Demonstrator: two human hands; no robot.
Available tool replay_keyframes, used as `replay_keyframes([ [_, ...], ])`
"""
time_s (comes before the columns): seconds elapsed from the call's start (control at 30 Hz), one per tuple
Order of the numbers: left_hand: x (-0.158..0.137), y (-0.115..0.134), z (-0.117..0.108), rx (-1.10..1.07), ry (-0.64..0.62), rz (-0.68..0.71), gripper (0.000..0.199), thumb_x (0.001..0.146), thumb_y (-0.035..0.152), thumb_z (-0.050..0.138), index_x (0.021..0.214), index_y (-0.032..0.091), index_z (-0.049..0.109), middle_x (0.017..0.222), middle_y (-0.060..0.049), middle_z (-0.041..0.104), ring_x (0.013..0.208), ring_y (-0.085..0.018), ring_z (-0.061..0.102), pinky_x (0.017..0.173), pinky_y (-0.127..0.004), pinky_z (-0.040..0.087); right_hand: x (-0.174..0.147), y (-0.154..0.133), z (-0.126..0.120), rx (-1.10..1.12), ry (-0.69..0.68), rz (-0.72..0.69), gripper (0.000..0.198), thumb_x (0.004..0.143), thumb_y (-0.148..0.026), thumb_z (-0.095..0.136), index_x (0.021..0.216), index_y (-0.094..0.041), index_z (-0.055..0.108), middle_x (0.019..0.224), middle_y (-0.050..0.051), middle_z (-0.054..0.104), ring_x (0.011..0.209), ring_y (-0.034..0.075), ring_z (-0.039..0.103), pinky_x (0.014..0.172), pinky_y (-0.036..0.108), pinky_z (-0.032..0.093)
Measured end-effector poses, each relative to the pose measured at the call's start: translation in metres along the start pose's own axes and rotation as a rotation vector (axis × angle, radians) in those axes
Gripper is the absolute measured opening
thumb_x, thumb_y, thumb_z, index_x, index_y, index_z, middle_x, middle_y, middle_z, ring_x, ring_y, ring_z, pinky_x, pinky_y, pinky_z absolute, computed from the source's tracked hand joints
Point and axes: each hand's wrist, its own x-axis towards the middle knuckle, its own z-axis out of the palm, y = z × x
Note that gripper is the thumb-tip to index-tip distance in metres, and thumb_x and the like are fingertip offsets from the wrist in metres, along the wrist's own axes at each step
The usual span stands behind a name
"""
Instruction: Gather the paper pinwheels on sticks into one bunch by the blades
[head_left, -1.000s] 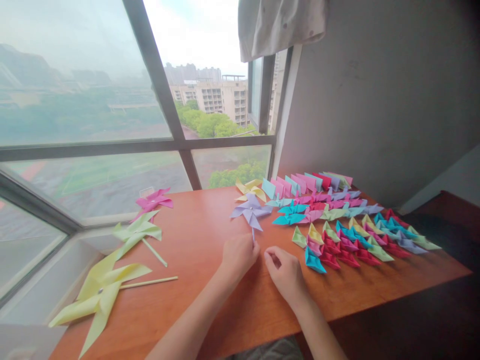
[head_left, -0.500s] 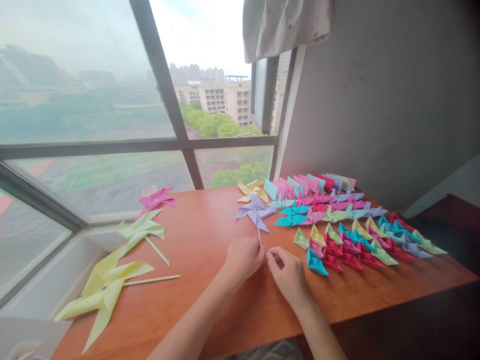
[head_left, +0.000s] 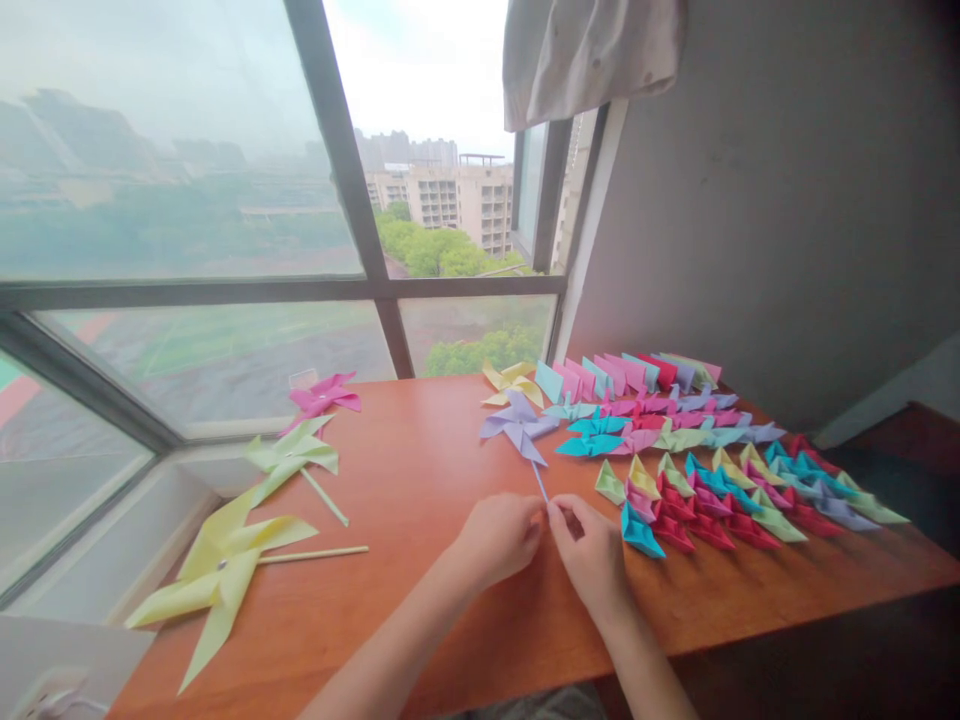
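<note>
Hands, left hand (head_left: 501, 538) and right hand (head_left: 592, 552), each grip pinched on lavender pinwheel (head_left: 519, 425) stick

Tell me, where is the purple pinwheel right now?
The purple pinwheel lies mid-table in the head view, just left of the folded paper pieces, its stick pinched by both hands.

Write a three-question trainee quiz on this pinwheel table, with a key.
1. True or false: both hands meet at the stick of the purple pinwheel.
2. Which finished pinwheel lies nearest the window: A pink, B yellow, C blue?
3. Fill in: the folded paper pieces lie in rows on the person's ____ side of the table.

Key: 1 true: left hand and right hand pinch it. 2 A, the pink pinwheel. 3 right.
</note>
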Motion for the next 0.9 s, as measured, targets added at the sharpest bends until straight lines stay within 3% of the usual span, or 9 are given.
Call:
replay_keyframes([
  [0.23, -0.016, -0.015, -0.008, 0.035, 0.035, -0.102, 0.022, 0.089, 0.025, 0.047, 0.091, 0.026, 0.069, 0.084, -0.003, 0.076, 0.077, -0.021, 0.07, 0.063, -0.025, 0.045, -0.001, -0.001, -0.001, 0.0, -0.011, 0.002, 0.029, 0.093, -0.039, 0.049, 0.085, -0.019, 0.068, 0.077, 0.004, 0.071, 0.068, 0.017, 0.066, 0.064, 0.023, 0.05],
  [0.47, -0.043, -0.09, -0.048, 0.153, 0.148, -0.449, 0.032, 0.092, 0.027, 0.04, 0.11, 0.022, 0.067, 0.102, -0.007, 0.076, 0.093, -0.021, 0.07, 0.075, -0.027, 0.047, -0.002, 0.0, 0.0, -0.008, -0.016, -0.011, 0.031, 0.093, -0.041, 0.048, 0.082, -0.019, 0.067, 0.07, 0.004, 0.069, 0.063, 0.017, 0.065, 0.059, 0.024, 0.05],
  [0.63, -0.073, -0.134, -0.074, 0.284, 0.159, -0.747, 0.032, 0.091, 0.028, 0.038, 0.091, 0.018, 0.069, 0.092, -0.014, 0.075, 0.087, -0.03, 0.071, 0.069, -0.033, 0.048, -0.003, 0.001, 0.001, -0.015, -0.028, -0.009, 0.032, 0.094, -0.042, 0.047, 0.084, -0.019, 0.067, 0.073, 0.005, 0.07, 0.065, 0.019, 0.065, 0.061, 0.025, 0.05],
  [0.8, -0.1, -0.144, -0.078, 0.35, 0.171, -0.95, 0.039, 0.093, 0.031, 0.033, 0.09, 0.017, 0.069, 0.098, -0.017, 0.074, 0.091, -0.033, 0.071, 0.072, -0.038, 0.051, -0.003, 0.002, 0.001, -0.032, -0.051, -0.011, 0.031, 0.093, -0.042, 0.048, 0.083, -0.019, 0.067, 0.071, 0.004, 0.069, 0.064, 0.018, 0.065, 0.061, 0.025, 0.049],
  [0.9, -0.105, -0.144, -0.075, 0.364, 0.17, -0.986, 0.04, 0.094, 0.034, 0.033, 0.093, 0.016, 0.069, 0.095, -0.016, 0.075, 0.091, -0.032, 0.071, 0.074, -0.038, 0.052, -0.003, 0.001, 0.0, -0.033, -0.049, -0.008, 0.031, 0.093, -0.042, 0.048, 0.083, -0.02, 0.067, 0.072, 0.004, 0.069, 0.065, 0.018, 0.065, 0.062, 0.025, 0.049],
])
